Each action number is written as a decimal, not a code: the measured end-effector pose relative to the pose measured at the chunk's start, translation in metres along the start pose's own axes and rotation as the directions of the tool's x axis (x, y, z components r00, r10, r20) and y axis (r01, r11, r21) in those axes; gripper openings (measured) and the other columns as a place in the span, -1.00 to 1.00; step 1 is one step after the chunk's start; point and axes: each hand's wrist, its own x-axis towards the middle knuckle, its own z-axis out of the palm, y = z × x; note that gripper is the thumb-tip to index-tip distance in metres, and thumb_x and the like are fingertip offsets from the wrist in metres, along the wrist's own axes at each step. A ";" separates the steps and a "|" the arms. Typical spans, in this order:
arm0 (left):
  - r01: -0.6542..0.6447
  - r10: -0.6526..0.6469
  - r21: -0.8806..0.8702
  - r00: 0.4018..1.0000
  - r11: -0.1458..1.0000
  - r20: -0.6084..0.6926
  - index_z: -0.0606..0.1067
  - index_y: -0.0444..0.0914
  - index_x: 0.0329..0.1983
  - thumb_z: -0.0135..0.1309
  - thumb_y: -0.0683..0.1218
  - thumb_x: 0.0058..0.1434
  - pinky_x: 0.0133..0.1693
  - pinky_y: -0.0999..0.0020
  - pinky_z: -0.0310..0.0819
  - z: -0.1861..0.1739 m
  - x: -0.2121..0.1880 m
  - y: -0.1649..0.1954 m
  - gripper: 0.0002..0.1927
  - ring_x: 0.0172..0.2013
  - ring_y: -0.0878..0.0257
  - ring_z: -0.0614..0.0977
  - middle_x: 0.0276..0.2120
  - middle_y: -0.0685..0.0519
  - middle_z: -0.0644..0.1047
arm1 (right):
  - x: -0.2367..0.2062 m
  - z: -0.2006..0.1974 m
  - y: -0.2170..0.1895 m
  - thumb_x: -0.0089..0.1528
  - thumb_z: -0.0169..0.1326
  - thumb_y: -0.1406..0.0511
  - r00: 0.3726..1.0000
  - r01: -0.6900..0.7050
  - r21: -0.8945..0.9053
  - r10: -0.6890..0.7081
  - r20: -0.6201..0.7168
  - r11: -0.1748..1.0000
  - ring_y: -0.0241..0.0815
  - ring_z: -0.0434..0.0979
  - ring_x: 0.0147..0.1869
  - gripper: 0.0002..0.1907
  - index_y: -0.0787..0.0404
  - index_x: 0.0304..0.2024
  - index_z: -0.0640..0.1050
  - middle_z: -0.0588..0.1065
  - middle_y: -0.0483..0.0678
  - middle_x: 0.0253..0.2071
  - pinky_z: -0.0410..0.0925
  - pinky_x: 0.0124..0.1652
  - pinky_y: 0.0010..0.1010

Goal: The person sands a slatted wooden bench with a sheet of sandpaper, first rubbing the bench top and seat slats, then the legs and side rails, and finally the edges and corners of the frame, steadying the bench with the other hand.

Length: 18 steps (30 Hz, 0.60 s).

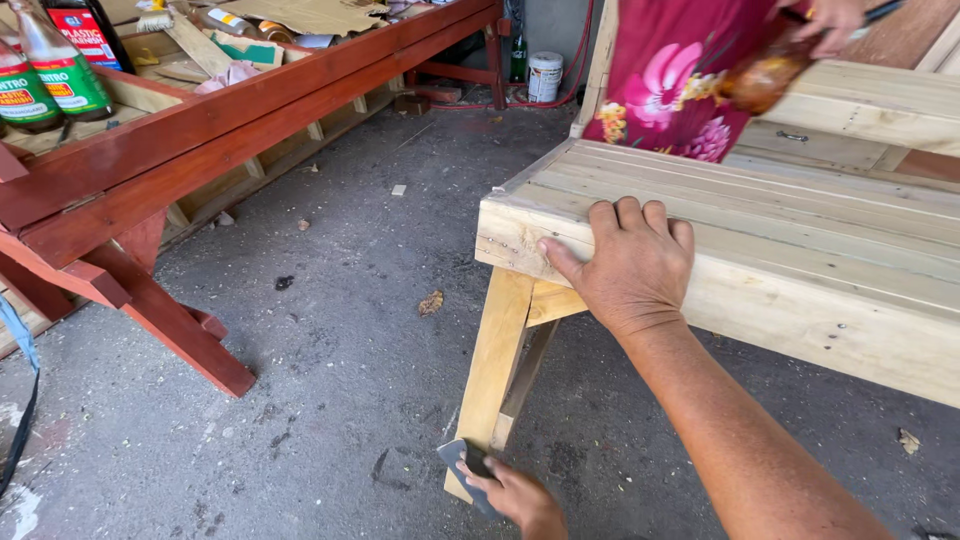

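Unfinished wooden bench [760,250]: pale bare timber, slatted top, runs from centre frame out to the right edge; its splayed leg [495,375] drops to the grey concrete floor [330,380] at lower centre.

Red-stained bench [200,140]: fills the upper left, lying tilted, with angled legs reaching the floor at lower left. Scrap wood and cardboard rest inside it.

Co-worker (only a floral magenta garment [675,75] and one hand show): top right, standing behind the pale bench. That hand [830,20] grips a dark brush handle; a blurred brown object [765,75] is just below it.

Right hand [630,265]: centre frame, flat and spread on the near corner of the pale bench, fingers over the top, thumb on the front edge, holding nothing.

Left hand [515,495]: bottom centre, pinching a small grey scraper blade [462,462] against the foot of the leg.

Bottles [50,70]: upper left corner, green-labelled, upright.

White can [545,75]: top centre, on the floor.

Dry leaf [431,302]: on the floor, centre left.
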 end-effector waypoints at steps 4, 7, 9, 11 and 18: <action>-0.704 -0.396 0.704 0.675 -0.092 0.623 0.28 -0.12 0.44 -0.20 0.19 0.37 0.34 0.05 0.14 -0.010 0.018 0.014 -0.38 0.33 0.03 0.35 0.37 -0.10 0.35 | -0.006 0.002 -0.004 0.10 0.23 -0.27 1.000 -0.006 0.012 0.006 0.005 1.000 -0.11 0.43 -0.08 -0.35 0.13 -0.21 0.64 0.51 -0.12 -0.27 0.22 -0.10 -0.18; -0.453 -0.537 -0.289 0.676 -0.843 0.505 0.14 0.00 0.47 -0.19 0.11 0.36 0.30 -0.03 0.21 -0.018 0.019 0.032 -0.40 0.30 0.02 0.38 0.35 -0.02 0.33 | -0.006 0.000 -0.008 0.10 0.22 -0.27 1.000 -0.012 0.014 0.012 -0.004 1.000 -0.11 0.42 -0.09 -0.35 0.14 -0.21 0.64 0.51 -0.11 -0.26 0.23 -0.10 -0.18; 0.121 -0.528 -0.867 0.749 -0.483 0.399 0.05 0.09 0.49 -0.18 0.06 0.36 0.28 -0.08 0.26 -0.018 0.010 0.035 -0.38 0.29 0.01 0.39 0.34 0.04 0.32 | -0.006 -0.004 -0.010 0.10 0.22 -0.26 1.000 -0.020 0.022 0.020 0.002 1.000 -0.11 0.42 -0.09 -0.36 0.14 -0.21 0.63 0.51 -0.12 -0.27 0.23 -0.10 -0.18; 0.321 -0.703 -0.927 0.614 -0.194 0.360 0.26 -0.19 0.40 -0.19 0.12 0.46 0.14 -0.08 0.46 -0.014 -0.001 0.027 -0.47 0.13 -0.18 0.56 0.19 -0.25 0.49 | -0.009 -0.007 -0.013 0.11 0.22 -0.25 1.000 -0.018 0.028 0.019 -0.007 0.999 -0.10 0.42 -0.09 -0.38 0.13 -0.23 0.63 0.51 -0.10 -0.26 0.23 -0.11 -0.19; 0.242 -0.467 -0.752 0.657 -0.612 0.592 0.37 -0.36 0.29 -0.16 0.03 0.42 0.05 0.06 0.48 0.010 -0.006 0.002 -0.51 0.10 0.01 0.53 0.24 -0.10 0.45 | -0.035 -0.010 -0.022 0.11 0.21 -0.21 0.997 -0.002 0.035 0.005 -0.073 0.999 -0.10 0.43 -0.06 -0.42 0.11 -0.20 0.62 0.51 -0.12 -0.23 0.23 -0.05 -0.20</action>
